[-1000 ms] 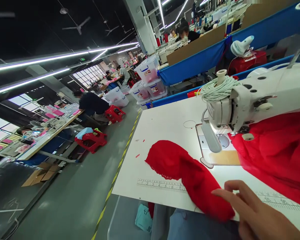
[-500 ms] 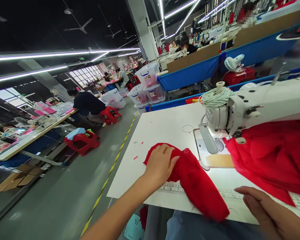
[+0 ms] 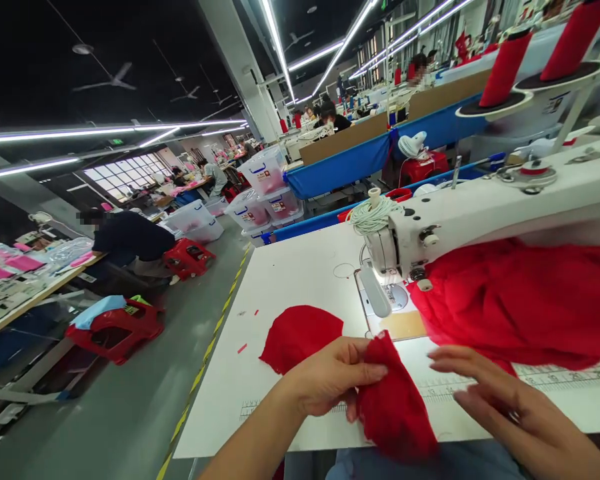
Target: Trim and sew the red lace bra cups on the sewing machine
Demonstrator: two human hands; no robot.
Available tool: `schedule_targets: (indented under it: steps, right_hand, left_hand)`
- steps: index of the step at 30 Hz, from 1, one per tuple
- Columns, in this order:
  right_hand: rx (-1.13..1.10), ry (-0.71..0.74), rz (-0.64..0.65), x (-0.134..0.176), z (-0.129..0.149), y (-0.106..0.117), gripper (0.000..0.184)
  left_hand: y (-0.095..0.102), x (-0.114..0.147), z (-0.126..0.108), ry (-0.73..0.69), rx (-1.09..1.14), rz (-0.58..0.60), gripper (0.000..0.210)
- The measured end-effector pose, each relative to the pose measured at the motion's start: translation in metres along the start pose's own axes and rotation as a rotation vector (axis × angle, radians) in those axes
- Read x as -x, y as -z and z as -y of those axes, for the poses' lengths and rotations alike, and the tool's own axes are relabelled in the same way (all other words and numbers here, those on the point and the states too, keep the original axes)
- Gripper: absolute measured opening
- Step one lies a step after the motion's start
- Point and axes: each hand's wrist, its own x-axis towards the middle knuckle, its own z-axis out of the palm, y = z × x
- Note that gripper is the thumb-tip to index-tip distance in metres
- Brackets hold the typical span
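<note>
My left hand [image 3: 337,375] pinches the upper edge of a red fabric piece [image 3: 395,407] between thumb and fingers; the cloth hangs down over the table's front edge. Just right of it, my right hand [image 3: 500,393] is held with fingers apart and nothing in them. A second red fabric piece [image 3: 300,339], curved along its top, lies flat on the white table beyond my left wrist. The sewing machine [image 3: 405,240] stands behind my hands, its needle area lit. To its right a large heap of red fabric [image 3: 525,300] lies under the machine arm.
A printed ruler strip [image 3: 445,388] runs along the front of the white table [image 3: 220,400]. Red thread cones [image 3: 507,67] stand at upper right. Clear plastic boxes [image 3: 265,170] are stacked beyond the table. A red stool [image 3: 115,330] and a seated person [image 3: 130,233] are at left.
My left hand has gone from lying on the fabric to pinching one piece, which is now apart from the curved piece. My right hand has come closer, and the view has shifted right.
</note>
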Motion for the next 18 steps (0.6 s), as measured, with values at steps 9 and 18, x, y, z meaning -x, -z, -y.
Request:
schedule_targets:
  steps: [9,18]
  right_hand:
    - [-0.409,-0.263,0.248,-0.034,0.006,-0.017,0.045]
    - [0.004,-0.113,-0.107,-0.03,0.015,-0.023,0.043]
  left_hand:
    - [0.002,-0.005,-0.004,0.034,-0.125,0.036,0.027]
    - [0.002,-0.032,0.018,-0.05,0.178,-0.033,0.032]
